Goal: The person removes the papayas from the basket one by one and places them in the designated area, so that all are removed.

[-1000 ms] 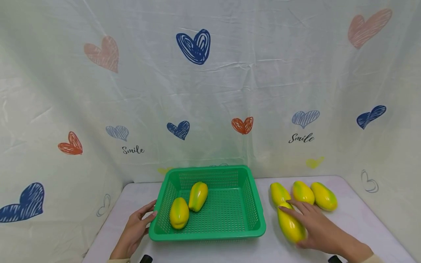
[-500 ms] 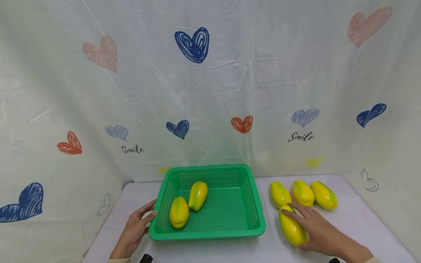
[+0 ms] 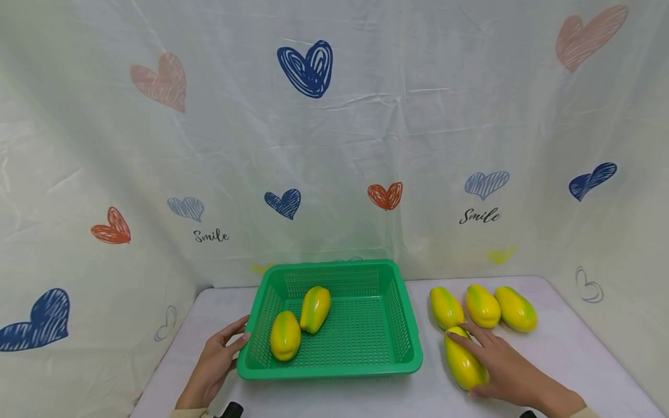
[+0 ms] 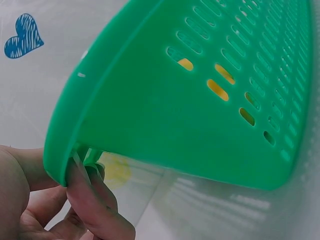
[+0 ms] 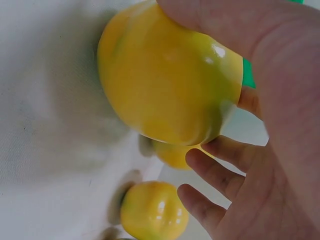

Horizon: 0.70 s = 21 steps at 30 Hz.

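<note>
My left hand (image 3: 213, 361) grips the left rim of a green plastic basket (image 3: 329, 373). In the left wrist view its fingers (image 4: 95, 205) curl under the rim (image 4: 75, 115) at the corner. Two yellow papayas with green streaks, one nearer me (image 3: 285, 337) and one farther back (image 3: 316, 310), lie in the basket's left half. Right of the basket, my right hand (image 3: 504, 366) holds another papaya (image 3: 462, 363) between thumb and fingers, low at the table. The right wrist view shows this papaya (image 5: 165, 75) large, with the thumb across its upper side.
Three more papayas, a left one (image 3: 446, 307), a middle one (image 3: 482, 306) and a right one (image 3: 515, 309), lie at the back right of the white table (image 3: 554, 342). Behind the table hangs a pale curtain (image 3: 334, 145) printed with hearts.
The right hand and its papaya have shifted slightly right and toward me, then stayed nearly still. The left hand and the basket hold their place.
</note>
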Tool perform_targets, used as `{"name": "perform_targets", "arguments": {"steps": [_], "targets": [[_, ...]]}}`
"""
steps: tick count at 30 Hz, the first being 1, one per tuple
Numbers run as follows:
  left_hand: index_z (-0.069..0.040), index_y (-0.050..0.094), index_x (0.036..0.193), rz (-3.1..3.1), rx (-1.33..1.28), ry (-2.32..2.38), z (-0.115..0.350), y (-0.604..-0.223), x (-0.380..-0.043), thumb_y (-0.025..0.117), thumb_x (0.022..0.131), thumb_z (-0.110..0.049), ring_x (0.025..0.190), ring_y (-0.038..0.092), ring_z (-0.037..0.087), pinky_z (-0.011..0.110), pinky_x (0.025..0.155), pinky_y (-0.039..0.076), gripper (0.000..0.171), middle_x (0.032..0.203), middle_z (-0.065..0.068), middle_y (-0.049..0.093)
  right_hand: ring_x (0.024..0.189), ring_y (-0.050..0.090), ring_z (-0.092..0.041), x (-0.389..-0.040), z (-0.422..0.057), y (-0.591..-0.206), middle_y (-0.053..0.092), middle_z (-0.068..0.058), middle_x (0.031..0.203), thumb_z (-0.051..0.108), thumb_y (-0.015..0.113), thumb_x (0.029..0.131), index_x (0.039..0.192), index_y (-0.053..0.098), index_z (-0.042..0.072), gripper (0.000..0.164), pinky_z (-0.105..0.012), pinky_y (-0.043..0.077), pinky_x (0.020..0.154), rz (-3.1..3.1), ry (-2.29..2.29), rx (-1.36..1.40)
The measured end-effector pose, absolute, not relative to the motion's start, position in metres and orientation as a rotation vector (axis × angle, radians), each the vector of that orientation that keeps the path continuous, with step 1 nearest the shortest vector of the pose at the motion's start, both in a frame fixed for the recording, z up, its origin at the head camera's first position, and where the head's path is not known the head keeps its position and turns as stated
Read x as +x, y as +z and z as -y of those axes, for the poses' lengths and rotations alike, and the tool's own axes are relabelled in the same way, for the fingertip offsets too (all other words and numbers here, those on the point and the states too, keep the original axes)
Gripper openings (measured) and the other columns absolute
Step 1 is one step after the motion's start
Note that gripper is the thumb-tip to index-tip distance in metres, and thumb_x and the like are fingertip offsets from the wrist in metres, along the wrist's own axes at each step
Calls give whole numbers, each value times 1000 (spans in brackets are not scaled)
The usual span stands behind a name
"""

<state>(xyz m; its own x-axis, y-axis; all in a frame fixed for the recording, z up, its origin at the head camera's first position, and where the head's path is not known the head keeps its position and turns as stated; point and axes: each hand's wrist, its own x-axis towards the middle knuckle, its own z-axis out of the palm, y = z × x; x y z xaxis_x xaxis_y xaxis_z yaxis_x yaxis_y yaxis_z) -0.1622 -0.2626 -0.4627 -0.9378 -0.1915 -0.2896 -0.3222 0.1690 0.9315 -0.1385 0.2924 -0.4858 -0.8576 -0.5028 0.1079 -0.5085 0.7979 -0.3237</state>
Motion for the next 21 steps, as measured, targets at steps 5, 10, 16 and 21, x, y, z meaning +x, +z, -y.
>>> {"name": "perform_targets", "arguments": {"steps": [5, 10, 16, 21], "targets": [[-1, 44, 159, -2314, -523, 1886, 263, -462, -162, 60, 109, -11, 112, 56, 27, 33, 84, 60, 54, 148, 25, 42, 128, 58, -46, -140, -291, -485, 40, -23, 160, 35, 101, 65, 153, 54, 18, 101, -68, 51, 98, 3001, 558, 807], [-2, 44, 159, -2312, -526, 1891, 263, -462, -162, 60, 108, -11, 107, 59, 22, 33, 83, 60, 54, 148, 25, 43, 130, 57, -46, -141, -289, -484, 39, -24, 160, 33, 100, 66, 154, 53, 18, 101, -64, 53, 97, 3016, 563, 796], [-1, 45, 159, -2310, -529, 1903, 262, -462, -162, 60, 108, -11, 106, 59, 21, 32, 82, 60, 53, 147, 24, 44, 135, 53, -47, -143, -289, -483, 37, -24, 162, 34, 99, 69, 155, 52, 20, 100, -61, 54, 98, 3050, 587, 764], [0, 45, 159, -2308, -522, 1913, 262, -463, -161, 61, 108, -11, 106, 60, 21, 33, 82, 61, 54, 146, 25, 44, 135, 52, -49, -145, -289, -482, 34, -25, 163, 34, 98, 71, 156, 50, 21, 99, -60, 56, 96, 3077, 633, 747]]}}
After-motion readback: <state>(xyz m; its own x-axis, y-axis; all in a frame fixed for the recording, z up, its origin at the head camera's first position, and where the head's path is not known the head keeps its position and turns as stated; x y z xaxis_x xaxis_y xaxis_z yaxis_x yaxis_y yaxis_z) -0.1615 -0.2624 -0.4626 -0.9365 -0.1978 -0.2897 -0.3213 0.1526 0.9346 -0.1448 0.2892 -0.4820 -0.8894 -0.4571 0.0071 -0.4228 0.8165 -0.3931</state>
